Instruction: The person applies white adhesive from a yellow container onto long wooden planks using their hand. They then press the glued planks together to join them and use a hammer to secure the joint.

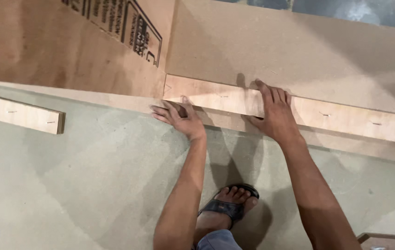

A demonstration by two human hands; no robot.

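The large grey-green board (91, 185) you stand on fills the lower half of the view, from nine o'clock round to three. Above it, at eleven o'clock, stands a reddish plywood sheet (44, 41) with dark printed markings, and beside it, from twelve to two o'clock, a plain tan fibreboard panel (299, 51). Along the foot of that panel runs a long pale wood strip (336, 118), dotted with small staples, reaching from the centre out to three o'clock. A shorter strip (19, 113) of the same wood lies well apart at nine o'clock. Your right hand (274, 109) lies flat over the long strip near the centre, fingers spread and reaching past its top edge onto the panel, pressing rather than gripping. Your left hand (179, 115) sits at the strip's left end, fingers loosely spread, the fingertips touching its lower edge and corner; this grip closes around nothing either. At six o'clock your sandalled foot (230, 199) rests on the board between your forearms. No containers show anywhere here.
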